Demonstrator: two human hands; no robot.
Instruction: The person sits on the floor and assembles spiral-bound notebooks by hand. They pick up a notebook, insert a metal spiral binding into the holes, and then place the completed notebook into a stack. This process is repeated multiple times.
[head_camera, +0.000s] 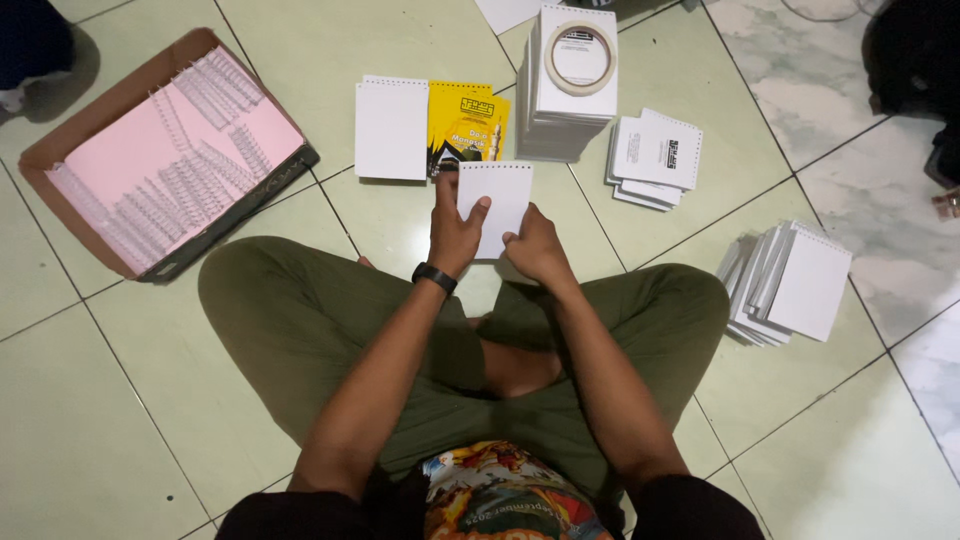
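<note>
Seated cross-legged on a pale green tiled floor (120, 400), a person grips a small white punched notepad (497, 205) in both hands above the knees. The left hand (455, 232), a black watch (434, 277) at its wrist, wraps the pad's left edge with the thumb pressed on its face; the right hand (535, 248) pinches the lower right edge, fingers curled shut. A cardboard box of wire binding coils (170, 150) lies left, a yellow cover (467, 122) ahead.
</note>
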